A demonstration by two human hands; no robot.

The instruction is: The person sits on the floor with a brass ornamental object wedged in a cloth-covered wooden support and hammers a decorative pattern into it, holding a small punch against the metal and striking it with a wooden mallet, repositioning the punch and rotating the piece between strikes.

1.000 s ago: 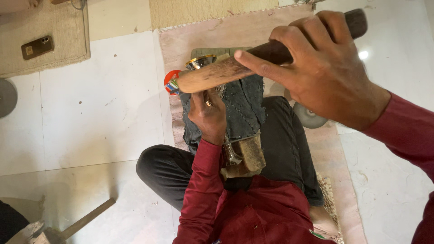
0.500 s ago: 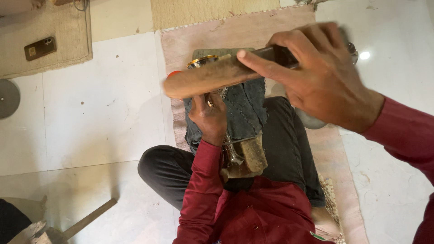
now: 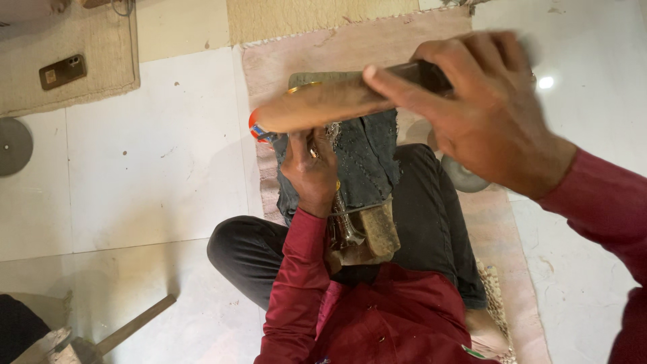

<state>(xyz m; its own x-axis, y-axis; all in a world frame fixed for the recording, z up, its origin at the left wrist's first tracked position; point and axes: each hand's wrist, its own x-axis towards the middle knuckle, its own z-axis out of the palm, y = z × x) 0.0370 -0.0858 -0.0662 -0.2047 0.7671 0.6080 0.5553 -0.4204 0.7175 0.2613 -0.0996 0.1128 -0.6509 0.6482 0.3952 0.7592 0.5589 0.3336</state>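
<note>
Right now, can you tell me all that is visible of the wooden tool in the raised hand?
The wooden tool looks like a mallet or paddle: a pale tan, smooth, rounded wooden head that narrows into a darker handle. It lies nearly level, the head pointing left, and it is blurred. The right hand grips the dark handle, index finger stretched along it. The head hangs just above the left hand, which presses on dark cloth over the lap. Whether wood and hand touch, I cannot tell.
</note>
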